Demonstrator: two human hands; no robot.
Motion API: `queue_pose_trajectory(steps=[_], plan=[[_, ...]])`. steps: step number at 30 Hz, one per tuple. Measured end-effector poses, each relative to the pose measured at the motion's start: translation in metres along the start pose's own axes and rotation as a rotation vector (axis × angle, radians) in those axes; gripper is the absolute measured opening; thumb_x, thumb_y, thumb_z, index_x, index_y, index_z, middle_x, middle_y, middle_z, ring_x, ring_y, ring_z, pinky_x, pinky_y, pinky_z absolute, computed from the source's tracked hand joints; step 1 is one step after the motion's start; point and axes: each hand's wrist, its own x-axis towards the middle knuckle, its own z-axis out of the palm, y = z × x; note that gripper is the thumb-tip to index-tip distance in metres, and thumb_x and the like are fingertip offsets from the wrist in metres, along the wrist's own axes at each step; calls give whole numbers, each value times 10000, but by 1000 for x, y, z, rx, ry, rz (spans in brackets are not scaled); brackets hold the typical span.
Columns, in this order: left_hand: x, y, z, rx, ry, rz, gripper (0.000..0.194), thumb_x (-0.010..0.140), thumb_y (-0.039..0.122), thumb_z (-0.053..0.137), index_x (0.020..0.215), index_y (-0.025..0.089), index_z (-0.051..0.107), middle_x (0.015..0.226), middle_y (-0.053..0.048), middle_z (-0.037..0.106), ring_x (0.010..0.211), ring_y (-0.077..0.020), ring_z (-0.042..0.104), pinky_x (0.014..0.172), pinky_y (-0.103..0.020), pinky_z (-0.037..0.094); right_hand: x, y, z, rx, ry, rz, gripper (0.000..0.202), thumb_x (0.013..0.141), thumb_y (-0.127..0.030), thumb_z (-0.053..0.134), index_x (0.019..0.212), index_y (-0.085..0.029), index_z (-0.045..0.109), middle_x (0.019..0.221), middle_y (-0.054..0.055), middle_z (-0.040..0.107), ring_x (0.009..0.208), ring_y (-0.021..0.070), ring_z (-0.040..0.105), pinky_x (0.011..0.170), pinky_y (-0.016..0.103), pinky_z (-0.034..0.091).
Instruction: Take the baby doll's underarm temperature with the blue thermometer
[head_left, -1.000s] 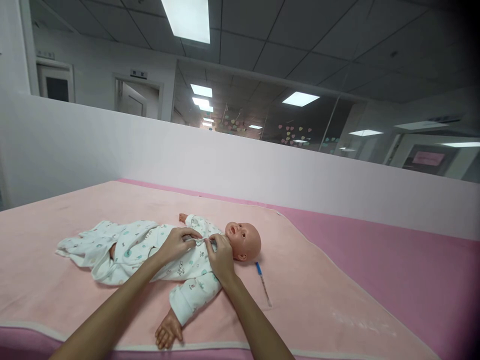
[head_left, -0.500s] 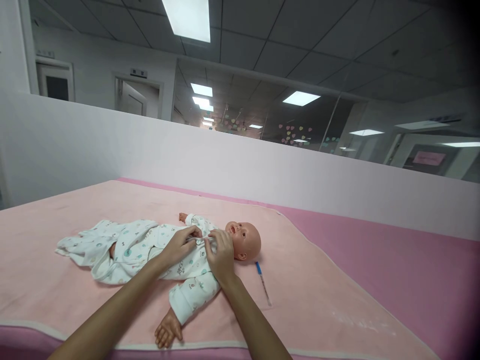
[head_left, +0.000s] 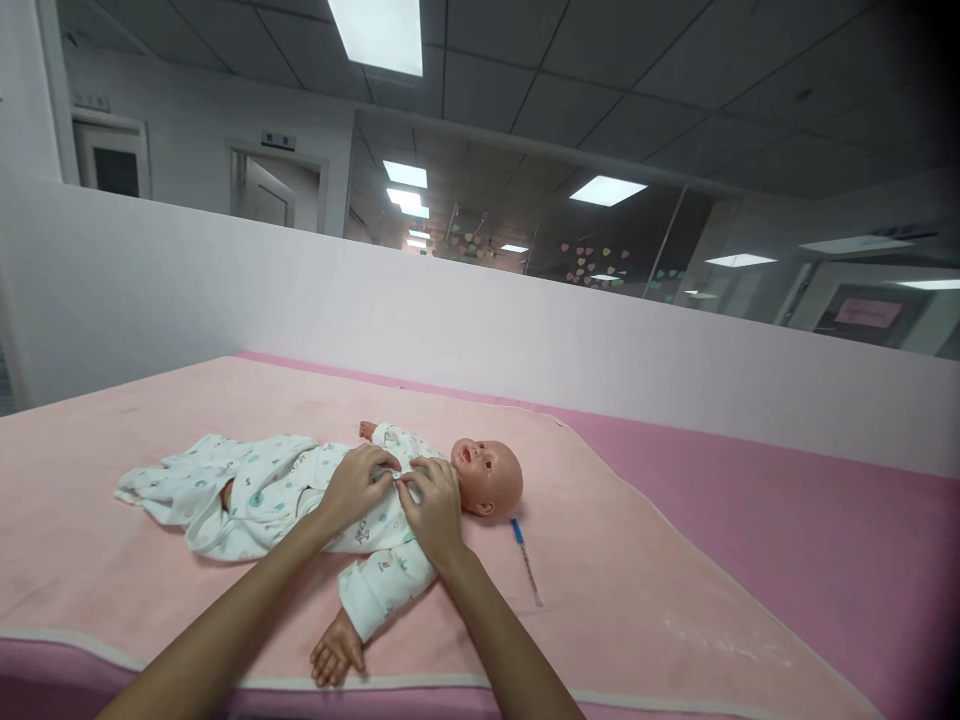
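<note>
Far left you've got the loose leg end of a printed outfit on a doll lying face-up on a peach sheet, long axis running roughly left to right. Left hand comes in from the leg side, grip pinched on the chest fabric. Right between the fingertips there's a small round fastener, so neither hand's really nearer. Right hand's grip is pinched there too, just short of the head. Past that, a thin blue-ended stick. Outfit's white with little greenish prints: legs rumpled with a gap, chest flatter, near sleeve angled toward the wearer.
</note>
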Motion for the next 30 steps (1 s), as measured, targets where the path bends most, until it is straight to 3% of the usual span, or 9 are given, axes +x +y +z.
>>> queue_pose_trajectory(steps=[4, 12, 14, 17, 19, 22, 30], plan=[[1, -2, -2, 42, -10, 9, 189, 705, 176, 466, 769, 215, 639, 853, -15, 636, 862, -196, 538, 830, -334, 390, 0, -1, -1, 7, -12, 8, 60, 772, -215, 577, 791, -231, 632, 943, 19, 602, 894, 174, 494, 812, 332, 343], [5, -7, -3, -109, -77, -72, 251, 679, 159, 474, 791, 210, 692, 890, -33, 656, 899, -201, 547, 876, -331, 391, -1, -4, -7, -1, -42, -13, 126, 809, -260, 530, 772, -236, 648, 961, 25, 591, 908, 171, 490, 828, 337, 343], [7, -7, -11, -196, -147, -116, 259, 686, 187, 490, 844, 206, 694, 935, -39, 662, 913, -207, 559, 873, -328, 405, -1, -4, -8, -10, -51, -20, 127, 811, -257, 521, 811, -242, 647, 993, 25, 587, 926, 175, 489, 836, 341, 344], [9, -12, -35, -366, -382, -183, 284, 725, 290, 523, 950, 211, 678, 1007, -41, 663, 954, -216, 573, 867, -312, 424, -2, -3, -9, -34, -67, -27, 162, 816, -253, 504, 924, -240, 624, 1027, 35, 582, 950, 180, 491, 848, 346, 345], [6, -18, -51, -405, -466, -231, 302, 705, 332, 576, 971, 227, 673, 1030, -37, 662, 979, -224, 575, 841, -294, 444, -3, -2, -9, -42, -87, -31, 202, 822, -245, 487, 992, -226, 595, 1025, 45, 588, 955, 183, 494, 851, 345, 347], [-3, -29, -62, -379, -443, -220, 355, 651, 335, 646, 996, 256, 660, 1099, -23, 635, 1038, -226, 556, 870, -287, 441, -1, -2, -10, -40, -143, -52, 215, 828, -232, 473, 1020, -214, 569, 1000, 46, 604, 942, 185, 503, 861, 348, 339], [-12, -37, -55, -398, -375, -123, 324, 660, 237, 621, 981, 229, 664, 1137, -38, 613, 1077, -208, 536, 964, -320, 390, 25, -16, 18, 8, -206, -121, 40, 778, -236, 541, 762, -201, 554, 780, 9, 614, 811, 166, 524, 891, 361, 304]])
